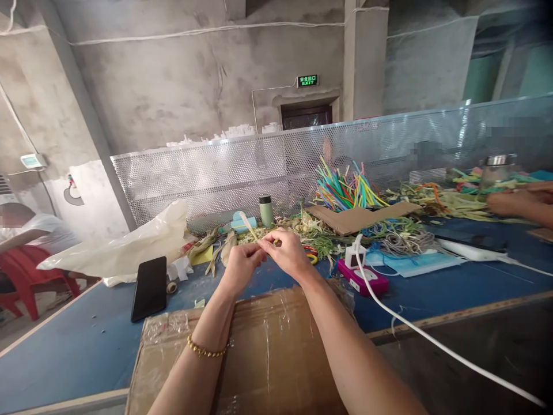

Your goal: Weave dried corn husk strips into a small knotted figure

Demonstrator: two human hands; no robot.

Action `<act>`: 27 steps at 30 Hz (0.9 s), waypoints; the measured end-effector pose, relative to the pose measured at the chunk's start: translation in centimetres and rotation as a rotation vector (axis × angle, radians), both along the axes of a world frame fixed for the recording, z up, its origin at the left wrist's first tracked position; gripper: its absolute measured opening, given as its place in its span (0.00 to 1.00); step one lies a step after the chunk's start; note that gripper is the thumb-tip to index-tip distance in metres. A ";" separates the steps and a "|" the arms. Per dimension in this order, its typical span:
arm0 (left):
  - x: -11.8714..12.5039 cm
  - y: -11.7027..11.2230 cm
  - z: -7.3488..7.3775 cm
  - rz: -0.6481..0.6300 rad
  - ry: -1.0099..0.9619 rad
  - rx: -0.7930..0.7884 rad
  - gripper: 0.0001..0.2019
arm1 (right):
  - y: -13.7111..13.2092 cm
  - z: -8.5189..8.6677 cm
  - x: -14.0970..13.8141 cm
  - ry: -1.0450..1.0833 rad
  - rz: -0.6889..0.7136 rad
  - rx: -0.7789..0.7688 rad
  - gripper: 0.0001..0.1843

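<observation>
A pale cream strip (pixel 247 223), broader at its upper end and thin lower down, rises slantwise from between my hands. My left hand (pixel 242 266) has its fingers curled and pinched at the strip's lower end. Beside it, with fingertips almost touching, my right hand (pixel 286 249) pinches the same thin part. The fingers hide the strip's lowest bit. Both forearms reach over a brown cardboard box (pixel 276 346) wrapped in clear tape. Just beyond the hands lie a heap of dried and green leafy strips (pixel 326 246) and yellow-handled scissors (pixel 311 259), partly hidden.
A black phone (pixel 149 288) lies left on the blue table (pixel 78 346). Behind stand a green tumbler (pixel 266 212) and colourful fuzzy stems (pixel 348 187). Right are a magenta power strip (pixel 362 279), a white cable (pixel 415 340), a blue mask (pixel 415 263) and another person's arm (pixel 525 203).
</observation>
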State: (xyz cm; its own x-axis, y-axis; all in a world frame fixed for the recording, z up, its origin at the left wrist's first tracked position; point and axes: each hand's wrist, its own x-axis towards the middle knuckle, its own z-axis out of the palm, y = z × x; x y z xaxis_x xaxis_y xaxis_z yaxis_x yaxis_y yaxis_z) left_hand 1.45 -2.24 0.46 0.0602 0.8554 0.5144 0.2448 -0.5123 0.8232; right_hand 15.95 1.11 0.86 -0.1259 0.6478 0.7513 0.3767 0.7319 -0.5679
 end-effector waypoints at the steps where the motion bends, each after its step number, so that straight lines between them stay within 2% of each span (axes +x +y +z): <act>1: 0.0 -0.1 0.0 -0.007 0.050 0.010 0.14 | 0.2 -0.1 0.0 -0.010 0.068 -0.068 0.08; 3: 0.0 -0.1 0.0 -0.027 0.116 0.014 0.13 | 0.5 -0.3 0.0 0.008 0.148 -0.168 0.06; 5: 0.0 0.1 -0.1 -0.031 0.105 0.007 0.10 | 0.6 -0.3 0.1 0.057 0.152 -0.219 0.06; 7: -0.1 0.4 -0.4 -0.019 0.021 -0.008 0.09 | 0.5 -0.2 0.2 0.119 0.144 -0.255 0.06; 11: -0.1 0.8 -0.6 -0.032 -0.165 -0.069 0.14 | 0.2 0.2 0.2 0.236 0.184 -0.319 0.07; 16: 0.0 0.4 -0.3 -0.056 -0.261 -0.119 0.13 | 0.3 0.3 0.0 0.320 0.272 -0.350 0.09; 22: 0.2 0.0 -0.2 -0.082 -0.353 -0.115 0.12 | -0.2 0.6 0.1 0.347 0.307 -0.328 0.12; 27: 0.5 -0.3 -0.1 -0.105 -0.415 -0.133 0.11 | -0.5 0.7 0.1 0.383 0.315 -0.373 0.11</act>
State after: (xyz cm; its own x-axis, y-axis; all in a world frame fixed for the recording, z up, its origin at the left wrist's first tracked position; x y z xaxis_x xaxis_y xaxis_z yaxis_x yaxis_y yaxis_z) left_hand 1.95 -2.51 0.40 -0.0377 0.9158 0.3997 -0.1677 -0.4002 0.9010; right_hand 16.00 0.63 1.54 -0.1201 0.8511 0.5112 -0.1069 0.5008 -0.8589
